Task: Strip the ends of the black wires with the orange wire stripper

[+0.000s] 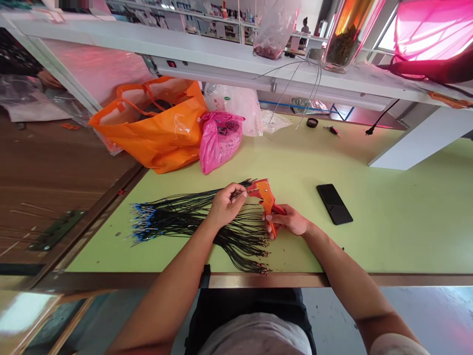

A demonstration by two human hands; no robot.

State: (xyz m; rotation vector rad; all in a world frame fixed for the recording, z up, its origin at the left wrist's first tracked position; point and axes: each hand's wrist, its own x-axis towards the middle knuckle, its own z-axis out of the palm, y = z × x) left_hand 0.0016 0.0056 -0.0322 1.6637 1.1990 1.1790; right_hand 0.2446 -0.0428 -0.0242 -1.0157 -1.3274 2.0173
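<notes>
The left hand pinches, it seems, one of the black wires spread across the worktop, by the orange hand tool the right hand grips; the pink bag's print is illegible

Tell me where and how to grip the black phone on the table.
Pinch the black phone across its narrow width, midway along its two long edges, probably best from straight above. It lies flat on the green table, so its underside offers no hold, while both long edges look free to reach.
</notes>
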